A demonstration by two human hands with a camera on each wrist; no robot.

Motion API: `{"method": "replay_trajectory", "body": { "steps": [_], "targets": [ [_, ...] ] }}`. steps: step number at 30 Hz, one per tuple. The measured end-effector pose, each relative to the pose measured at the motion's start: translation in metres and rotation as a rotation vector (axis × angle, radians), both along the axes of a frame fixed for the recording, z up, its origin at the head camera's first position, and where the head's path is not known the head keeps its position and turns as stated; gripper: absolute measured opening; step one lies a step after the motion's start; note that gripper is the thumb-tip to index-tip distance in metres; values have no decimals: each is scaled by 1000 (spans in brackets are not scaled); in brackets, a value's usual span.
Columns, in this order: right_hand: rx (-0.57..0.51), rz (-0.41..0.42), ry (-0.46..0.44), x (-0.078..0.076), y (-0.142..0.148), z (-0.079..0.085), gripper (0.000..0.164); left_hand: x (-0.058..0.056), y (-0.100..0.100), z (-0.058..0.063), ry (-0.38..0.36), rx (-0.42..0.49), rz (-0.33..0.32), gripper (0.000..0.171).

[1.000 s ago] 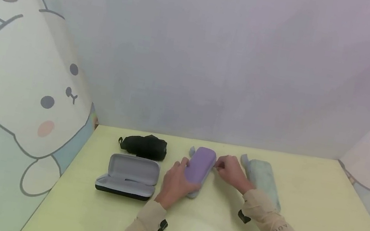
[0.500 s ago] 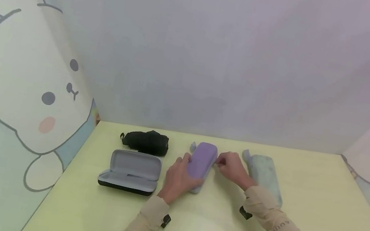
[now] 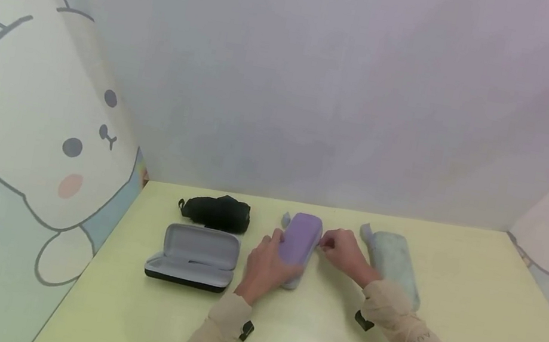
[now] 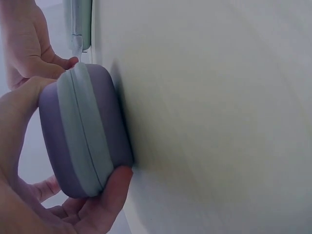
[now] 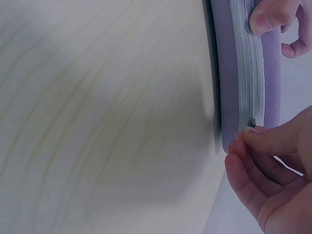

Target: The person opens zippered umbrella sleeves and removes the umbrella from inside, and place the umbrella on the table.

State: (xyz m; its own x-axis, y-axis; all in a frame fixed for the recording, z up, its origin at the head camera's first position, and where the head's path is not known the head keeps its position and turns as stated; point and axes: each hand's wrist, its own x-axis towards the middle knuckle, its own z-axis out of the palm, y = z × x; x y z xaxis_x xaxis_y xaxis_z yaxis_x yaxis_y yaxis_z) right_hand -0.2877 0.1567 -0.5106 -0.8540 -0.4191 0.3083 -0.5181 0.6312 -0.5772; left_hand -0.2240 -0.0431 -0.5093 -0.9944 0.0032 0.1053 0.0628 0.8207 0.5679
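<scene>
A purple zippered case (image 3: 300, 237) with a pale grey-green zip band lies on the table in the head view. My left hand (image 3: 266, 266) grips it from the left, thumb on the near end and fingers around its far side. At the case's right edge, my right hand (image 3: 345, 252) pinches the tab of the zipper pull (image 5: 251, 123) between thumb and fingertips. In the right wrist view the zip (image 5: 247, 73) looks closed along the stretch between the two hands. The tab itself is mostly hidden by the fingers.
On the left stands an open hard case (image 3: 200, 246) with grey lining, and behind it a black fabric bundle (image 3: 217, 212) with a loop. A pale green case (image 3: 394, 261) lies to the right, partly behind my right wrist. A wall (image 3: 343, 86) rises behind the table.
</scene>
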Motion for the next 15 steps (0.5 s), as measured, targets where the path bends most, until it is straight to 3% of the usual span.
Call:
{"method": "replay_trajectory", "body": {
  "steps": [15],
  "targets": [
    [-9,2,21,3,1,-6,13,5,2,-2,27,2,5,69]
  ]
}}
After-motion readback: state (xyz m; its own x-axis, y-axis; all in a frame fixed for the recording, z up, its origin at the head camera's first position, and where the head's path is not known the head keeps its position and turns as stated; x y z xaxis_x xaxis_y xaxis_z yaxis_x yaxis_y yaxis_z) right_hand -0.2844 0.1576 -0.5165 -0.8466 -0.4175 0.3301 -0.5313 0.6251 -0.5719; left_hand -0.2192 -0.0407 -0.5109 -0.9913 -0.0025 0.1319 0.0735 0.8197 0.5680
